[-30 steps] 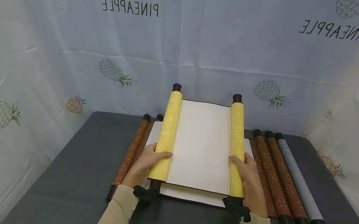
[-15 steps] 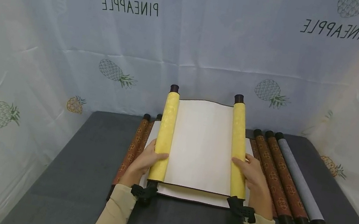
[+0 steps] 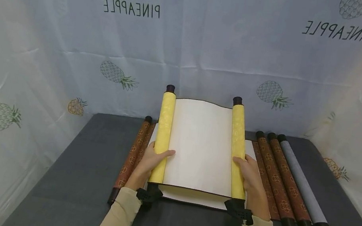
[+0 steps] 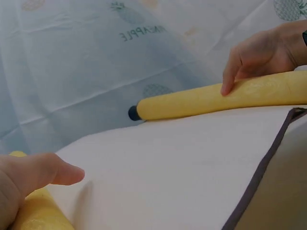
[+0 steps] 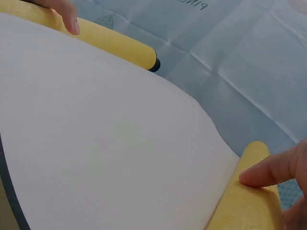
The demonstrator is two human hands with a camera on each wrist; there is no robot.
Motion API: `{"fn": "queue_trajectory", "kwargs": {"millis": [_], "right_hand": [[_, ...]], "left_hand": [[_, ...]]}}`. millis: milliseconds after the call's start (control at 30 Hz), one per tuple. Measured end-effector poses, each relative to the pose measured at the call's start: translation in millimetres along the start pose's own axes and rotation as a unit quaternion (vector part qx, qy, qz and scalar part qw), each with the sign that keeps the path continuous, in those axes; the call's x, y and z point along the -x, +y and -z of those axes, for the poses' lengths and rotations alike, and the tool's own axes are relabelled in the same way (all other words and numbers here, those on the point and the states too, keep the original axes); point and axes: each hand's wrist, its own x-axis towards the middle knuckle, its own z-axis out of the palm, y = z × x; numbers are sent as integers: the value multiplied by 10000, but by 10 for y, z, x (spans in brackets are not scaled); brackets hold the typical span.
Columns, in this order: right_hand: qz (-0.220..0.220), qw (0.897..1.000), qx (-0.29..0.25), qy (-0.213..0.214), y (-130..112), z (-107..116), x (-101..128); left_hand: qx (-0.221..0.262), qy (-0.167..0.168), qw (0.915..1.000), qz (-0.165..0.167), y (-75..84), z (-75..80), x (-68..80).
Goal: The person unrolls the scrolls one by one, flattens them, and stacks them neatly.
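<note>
In the head view a yellow scroll is held partly unrolled, its white sheet (image 3: 201, 145) stretched between two yellow rolls with dark end knobs. My left hand (image 3: 148, 163) grips the left roll (image 3: 165, 126) near its lower end. The thumb lies across the front, its tip over the sheet's edge; the fingers are mostly hidden behind. On the opposite side, my right hand (image 3: 252, 179) grips the right roll (image 3: 239, 139), thumb on its front. The left wrist view shows the sheet (image 4: 177, 163) bowing slightly; in the right wrist view my thumb presses the yellow roll (image 5: 247, 206).
Below the held scroll lies another opened white scroll (image 3: 193, 198) with brown patterned rolls (image 3: 131, 156) at its sides. Rolled brown scrolls (image 3: 275, 178) and a grey one (image 3: 301, 180) lie at the right of the dark table (image 3: 79, 192). Pineapple-print curtains (image 3: 197, 43) hang around.
The left roll has shifted leftward. The right roll went out to the right, then came partly back. The white sheet between them shows a little wider than one second ago.
</note>
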Motion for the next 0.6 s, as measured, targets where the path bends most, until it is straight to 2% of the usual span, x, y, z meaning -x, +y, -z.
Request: {"fn": "queue_trajectory", "kwargs": {"millis": [200, 600], "right_hand": [[-190, 9994, 113, 262, -1, -4, -3], [-345, 9972, 482, 463, 57, 42, -22]], "left_hand": [[82, 130, 9999, 18, -5, 11, 4], [44, -20, 10000, -47, 17, 52, 11]]}}
